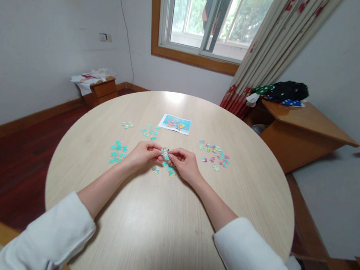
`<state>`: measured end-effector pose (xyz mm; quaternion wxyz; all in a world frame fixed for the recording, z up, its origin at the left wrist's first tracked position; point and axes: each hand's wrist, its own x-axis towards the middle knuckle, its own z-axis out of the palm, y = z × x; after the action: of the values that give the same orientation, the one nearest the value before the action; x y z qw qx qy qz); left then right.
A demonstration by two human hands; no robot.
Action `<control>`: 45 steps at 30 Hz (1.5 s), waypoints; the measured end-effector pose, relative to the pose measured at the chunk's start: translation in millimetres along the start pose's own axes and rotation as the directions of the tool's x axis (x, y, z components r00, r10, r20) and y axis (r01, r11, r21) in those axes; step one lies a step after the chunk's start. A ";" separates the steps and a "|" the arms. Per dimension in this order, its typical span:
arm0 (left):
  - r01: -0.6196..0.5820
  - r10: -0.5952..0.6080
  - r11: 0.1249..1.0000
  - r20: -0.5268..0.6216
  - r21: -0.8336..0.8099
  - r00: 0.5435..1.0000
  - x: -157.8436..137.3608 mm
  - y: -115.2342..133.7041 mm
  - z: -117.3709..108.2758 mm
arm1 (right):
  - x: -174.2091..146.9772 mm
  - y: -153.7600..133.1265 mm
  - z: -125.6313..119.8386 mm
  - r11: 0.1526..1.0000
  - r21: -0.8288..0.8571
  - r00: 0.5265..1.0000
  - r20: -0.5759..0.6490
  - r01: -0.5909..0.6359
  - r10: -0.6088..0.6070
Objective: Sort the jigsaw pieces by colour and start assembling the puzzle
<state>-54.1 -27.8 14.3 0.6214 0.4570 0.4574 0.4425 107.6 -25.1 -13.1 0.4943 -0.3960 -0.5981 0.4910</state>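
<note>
Over the middle of the table my left hand (pixel 146 153) and my right hand (pixel 183 161) meet, thumbs and fingers pinched on small jigsaw puzzle pieces (pixel 165 153) between them. How many pieces are held, and whether they interlock, I cannot tell. Just below the fingertips lie more teal and multicoloured pieces (pixel 169 169), partly covered by the hands. A group of teal pieces (pixel 118 148) is spread left of my left hand. Right of my right hand is a mixed cluster of pink, teal and yellow pieces (pixel 218 157).
A printed cartoon picture (pixel 176 124) lies beyond my hands on the round wooden table (pixel 154 237). Further teal pieces (pixel 150 131) and pale green pieces (pixel 128 125) sit at its left. A wooden cabinet (pixel 306 124) with cloths on top stands at right, near the curtain (pixel 274 37).
</note>
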 end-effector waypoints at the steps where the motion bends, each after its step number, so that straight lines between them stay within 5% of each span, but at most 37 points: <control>1: 0.002 -0.002 1.000 -0.001 0.001 1.000 0.0 0.0 -0.1 | 0.0 0.2 -0.1 1.000 -0.004 1.000 0.001 0.003 -0.003; 45: -0.002 0.001 1.000 0.012 0.013 1.000 0.8 -1.5 -1.0 | -0.8 0.0 -0.5 0.999 -0.039 1.000 0.004 0.023 -0.023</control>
<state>-54.8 -27.1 12.5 0.6207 0.4640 0.4563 0.4373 108.2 -25.8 -13.2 0.4911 -0.3979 -0.6127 0.4744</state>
